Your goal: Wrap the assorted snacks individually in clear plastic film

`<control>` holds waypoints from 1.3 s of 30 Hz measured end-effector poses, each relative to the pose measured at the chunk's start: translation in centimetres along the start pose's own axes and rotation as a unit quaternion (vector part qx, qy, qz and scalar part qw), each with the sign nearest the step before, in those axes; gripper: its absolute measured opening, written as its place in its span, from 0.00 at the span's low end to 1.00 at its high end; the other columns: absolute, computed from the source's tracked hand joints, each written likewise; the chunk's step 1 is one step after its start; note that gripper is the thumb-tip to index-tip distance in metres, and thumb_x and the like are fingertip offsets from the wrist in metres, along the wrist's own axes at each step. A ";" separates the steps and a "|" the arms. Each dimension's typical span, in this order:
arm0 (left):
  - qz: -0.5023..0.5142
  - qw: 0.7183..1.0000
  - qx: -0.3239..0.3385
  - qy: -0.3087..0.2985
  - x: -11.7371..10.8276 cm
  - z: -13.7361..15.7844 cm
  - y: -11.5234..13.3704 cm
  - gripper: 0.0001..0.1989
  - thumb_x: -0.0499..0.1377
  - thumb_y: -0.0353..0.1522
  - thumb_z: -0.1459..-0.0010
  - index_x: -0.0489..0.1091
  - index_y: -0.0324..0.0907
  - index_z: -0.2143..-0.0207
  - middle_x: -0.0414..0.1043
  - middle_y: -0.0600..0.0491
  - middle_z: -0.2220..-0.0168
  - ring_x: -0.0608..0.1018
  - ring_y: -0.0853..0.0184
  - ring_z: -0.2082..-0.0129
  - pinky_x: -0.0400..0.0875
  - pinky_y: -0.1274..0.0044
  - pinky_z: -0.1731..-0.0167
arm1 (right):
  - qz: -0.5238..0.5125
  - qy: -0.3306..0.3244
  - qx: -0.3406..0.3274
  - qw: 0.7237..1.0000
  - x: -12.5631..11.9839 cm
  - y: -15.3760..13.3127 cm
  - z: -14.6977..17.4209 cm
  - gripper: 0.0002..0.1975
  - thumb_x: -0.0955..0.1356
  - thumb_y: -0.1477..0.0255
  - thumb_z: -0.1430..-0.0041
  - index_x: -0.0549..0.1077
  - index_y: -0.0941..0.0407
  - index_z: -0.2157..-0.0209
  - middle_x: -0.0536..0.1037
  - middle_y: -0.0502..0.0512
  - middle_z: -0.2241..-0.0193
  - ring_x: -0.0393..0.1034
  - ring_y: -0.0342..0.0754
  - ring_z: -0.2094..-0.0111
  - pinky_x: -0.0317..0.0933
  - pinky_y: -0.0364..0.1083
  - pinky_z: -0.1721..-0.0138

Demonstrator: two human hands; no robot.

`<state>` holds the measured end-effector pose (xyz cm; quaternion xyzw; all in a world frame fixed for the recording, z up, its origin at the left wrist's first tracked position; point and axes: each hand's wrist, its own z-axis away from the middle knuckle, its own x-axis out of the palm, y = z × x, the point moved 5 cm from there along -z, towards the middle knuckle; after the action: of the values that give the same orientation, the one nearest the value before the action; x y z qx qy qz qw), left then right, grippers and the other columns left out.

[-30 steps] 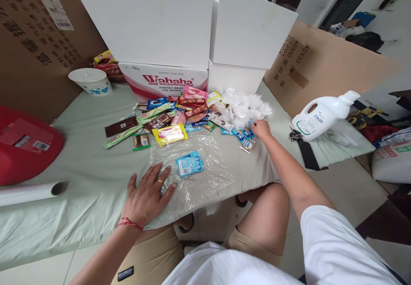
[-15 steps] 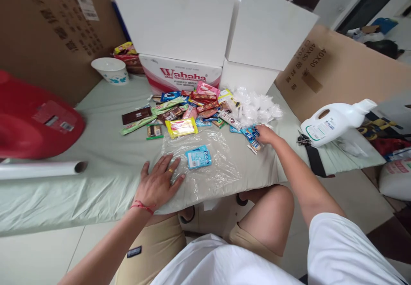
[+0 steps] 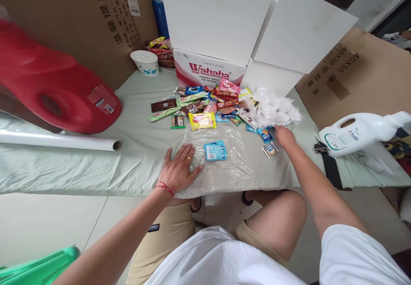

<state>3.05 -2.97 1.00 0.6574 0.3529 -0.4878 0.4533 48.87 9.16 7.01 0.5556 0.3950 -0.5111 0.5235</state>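
Observation:
My left hand [image 3: 180,165] lies flat with fingers spread on the left part of a clear plastic bag [image 3: 236,165]. Right of it, a light blue flat packet [image 3: 215,151] rests on that bag. My right hand [image 3: 285,137] is closed at the right edge of a blue snack packet [image 3: 266,134]; its fingertips are partly hidden. Just below, a small clear-wrapped biscuit [image 3: 269,149] lies on the cloth. Behind are a yellow packet [image 3: 202,121], a dark brown bar [image 3: 163,105] and a heap of mixed snacks [image 3: 226,98]. Crumpled clear plastic bags [image 3: 276,107] sit beyond my right hand.
A white Wahaha box [image 3: 208,70] stands at the back, flaps raised. To the left are a red jug [image 3: 73,92], a white roll [image 3: 61,140] and a paper cup [image 3: 145,64]. At right, a white bottle [image 3: 356,133] lies beside keys [image 3: 321,147]. Cardboard [image 3: 346,75] flanks the table.
The view has turned left, so everything sits further right in it. The small wrapped biscuit now lies apart from the blue packet at my right hand. My left hand remains flat on the bag.

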 end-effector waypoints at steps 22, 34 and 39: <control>0.012 1.000 -0.013 -0.016 -0.1 0.0 -0.1 0.36 0.49 0.49 0.31 0.59 0.39 0.28 0.55 0.38 0.25 0.59 0.48 0.25 0.45 0.47 0.28 | -0.385 -0.134 -0.404 0.819 -2.4 -23.6 4.9 0.23 0.65 0.71 0.32 0.76 0.56 0.38 0.79 0.60 0.40 0.73 0.56 0.40 0.63 0.55 0.36; 0.068 0.997 -0.026 0.019 -0.6 0.2 -0.7 0.34 0.49 0.48 0.30 0.59 0.39 0.29 0.57 0.38 0.26 0.62 0.48 0.26 0.49 0.48 0.28 | -0.353 0.000 -0.437 0.827 -1.6 -22.9 9.1 0.30 0.66 0.54 0.29 0.67 0.51 0.32 0.63 0.66 0.30 0.57 0.63 0.30 0.54 0.66 0.31; 0.149 0.980 -0.024 0.131 -1.7 1.0 -2.1 0.25 0.50 0.41 0.29 0.68 0.40 0.37 0.66 0.38 0.31 0.67 0.55 0.30 0.63 0.57 0.31 | -0.415 0.060 -0.386 0.822 -3.3 -17.5 13.6 0.22 0.67 0.59 0.28 0.70 0.46 0.36 0.75 0.61 0.41 0.68 0.57 0.38 0.64 0.61 0.37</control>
<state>0.34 -3.24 2.03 0.7498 0.3188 -0.3154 0.4865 29.20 -1.44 8.07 0.1220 0.7837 -0.4514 0.4088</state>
